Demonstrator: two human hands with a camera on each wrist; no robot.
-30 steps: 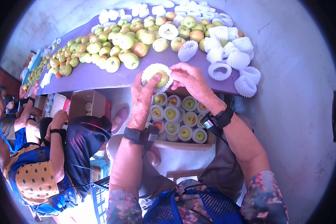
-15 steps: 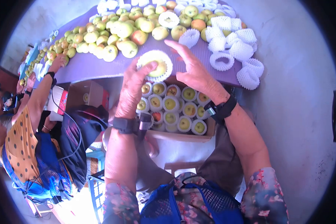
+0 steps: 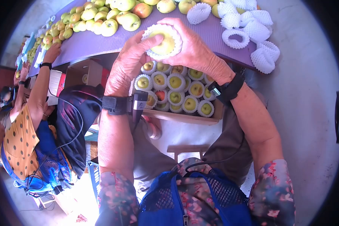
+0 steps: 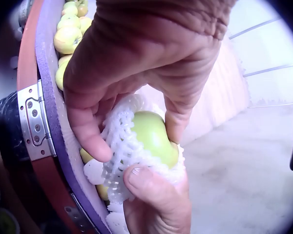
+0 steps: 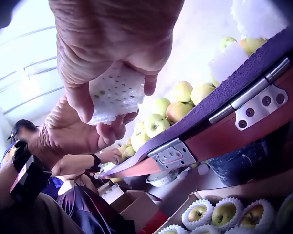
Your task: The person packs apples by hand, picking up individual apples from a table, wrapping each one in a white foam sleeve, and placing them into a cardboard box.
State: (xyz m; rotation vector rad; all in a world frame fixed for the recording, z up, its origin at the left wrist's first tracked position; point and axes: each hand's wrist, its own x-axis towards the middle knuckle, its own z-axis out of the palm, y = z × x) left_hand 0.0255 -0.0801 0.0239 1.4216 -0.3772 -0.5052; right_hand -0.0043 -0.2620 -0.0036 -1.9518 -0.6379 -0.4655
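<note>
Both of my hands hold one green apple [image 3: 165,46] in a white foam net sleeve [image 3: 150,31], above the table's front edge. My left hand [image 3: 129,62] grips it from the left, its thumb pressing on the bare top of the fruit. From the right, my right hand [image 3: 196,49] curls round the sleeve's side. In the left wrist view, the apple [image 4: 154,136] shows through the sleeve's opening, with the right thumb [image 4: 154,187] against the netting. The right wrist view shows mostly the closed netting [image 5: 116,96] between both hands' fingers.
A purple-covered table [image 3: 101,43] carries loose apples [image 3: 109,27] and empty foam sleeves [image 3: 235,39]. Beneath its edge stands a cardboard box [image 3: 192,116] of sleeved apples. At left, another person's hand [image 3: 52,52] reaches to the table's apples.
My right hand came away from the sleeve's rim with fingers spread, then closed round the wrapped apple. The neighbour's arm has stretched out to the table. The head view has shifted down.
</note>
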